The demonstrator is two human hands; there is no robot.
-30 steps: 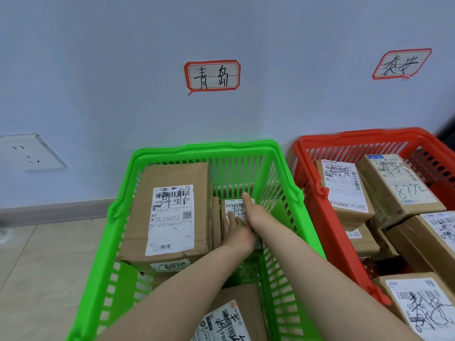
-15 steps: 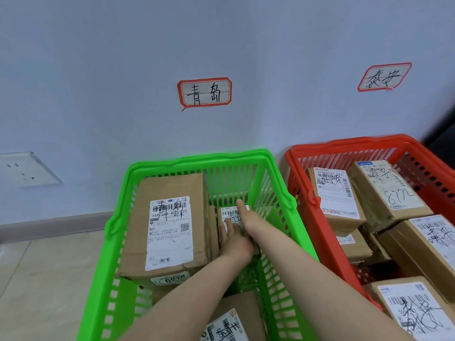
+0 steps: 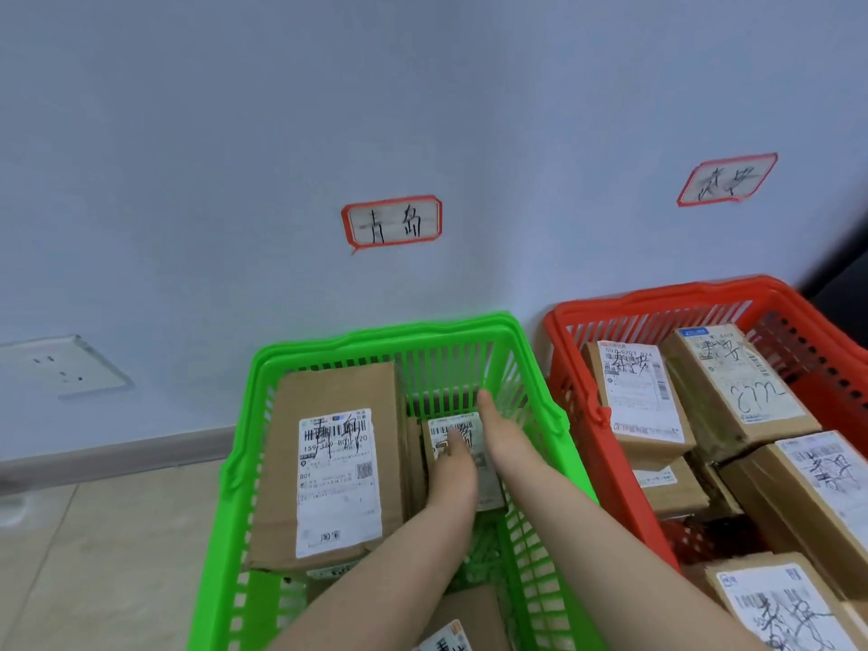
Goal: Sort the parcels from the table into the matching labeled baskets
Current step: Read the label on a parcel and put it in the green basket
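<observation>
A small cardboard parcel (image 3: pixel 458 427) with a white label lies inside the green basket (image 3: pixel 385 335), at its back right. My left hand (image 3: pixel 453 474) rests on top of it, fingers over the label. My right hand (image 3: pixel 498 429) presses flat along its right side, fingertips toward the basket's back wall. Left of it, touching, lies a large cardboard parcel (image 3: pixel 329 462) with a handwritten label. Another labelled parcel (image 3: pixel 462 622) sits at the basket's near end, partly hidden by my forearms. A red-framed sign (image 3: pixel 392 223) hangs on the wall above this basket.
A red basket (image 3: pixel 657 298) stands right next to the green one, holding several labelled cardboard parcels (image 3: pixel 732 387). A second sign (image 3: pixel 725 179) hangs on the wall above it. A wall socket (image 3: pixel 61 368) and tiled floor (image 3: pixel 94 556) are at the left.
Both hands stay on the small parcel in the green basket. The view has tilted upward, so baskets and signs sit lower in the frame.
</observation>
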